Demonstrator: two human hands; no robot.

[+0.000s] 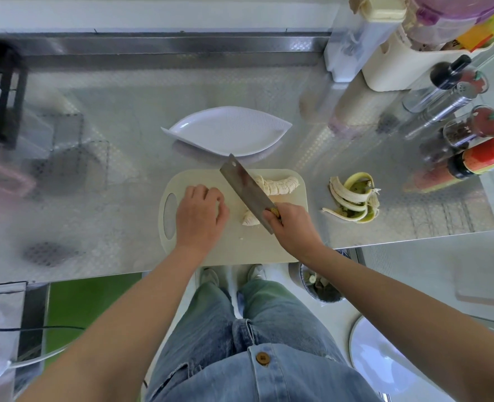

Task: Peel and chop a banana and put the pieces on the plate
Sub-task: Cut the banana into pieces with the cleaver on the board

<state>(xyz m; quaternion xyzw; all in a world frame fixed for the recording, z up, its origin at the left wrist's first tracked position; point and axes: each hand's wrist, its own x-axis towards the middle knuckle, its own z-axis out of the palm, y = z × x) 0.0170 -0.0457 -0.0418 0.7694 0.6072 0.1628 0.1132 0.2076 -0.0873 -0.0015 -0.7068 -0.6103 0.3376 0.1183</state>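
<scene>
Chopping the peeled banana on the board at centre frame.
Your right hand (293, 227) grips the handle of the rectangular steel cleaver (245, 190), whose blade slants across the pale beige plastic cutting board (240, 248). The blade lies between a short uncut banana stub (250, 219) and a row of cut banana slices (279, 185) at the board's upper right. Your left hand (200, 216) rests on the board left of the stub, apart from it, fingers loosely bent and gripping nothing. The white leaf-shaped plate (228, 134) sits just above the board; the yellow banana peel (353, 198) lies on the shiny metal counter (94, 169) to its right.
</scene>
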